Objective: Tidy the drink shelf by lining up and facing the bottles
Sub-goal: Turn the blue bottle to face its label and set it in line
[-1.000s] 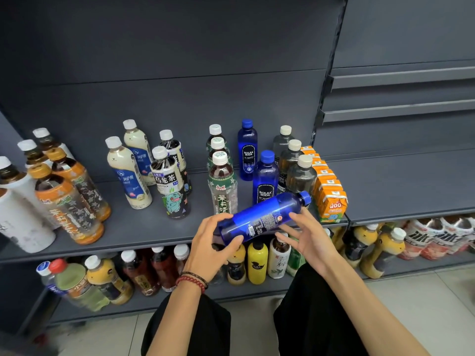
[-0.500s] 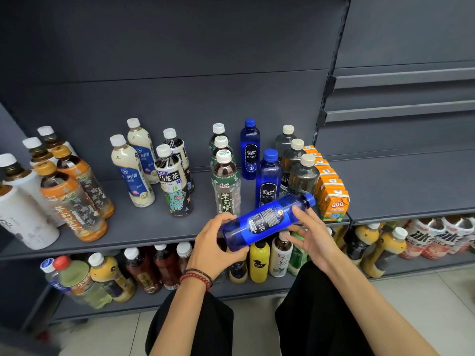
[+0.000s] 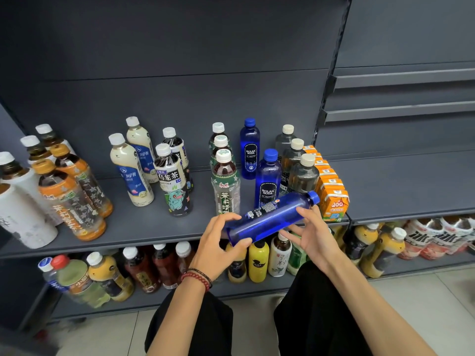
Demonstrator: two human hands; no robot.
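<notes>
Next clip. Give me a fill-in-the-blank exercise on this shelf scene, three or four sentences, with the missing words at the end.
1. The left hand and right hand hold a blue bottle tilted, cap toward the person's ____.
2. The red bead bracelet sits on the ____ wrist.
3. The upright bottle just behind it reads BOLSA ____.
4. The cartons at the row's right end are ____ in colour.
Missing words: right; left; SODA; orange.

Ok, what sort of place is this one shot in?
Probably a shop's drinks aisle: grey metal retail shelving, rows of branded drinks such as the blue soda bottles on two tiers, and orange juice cartons lined front to back.
</notes>
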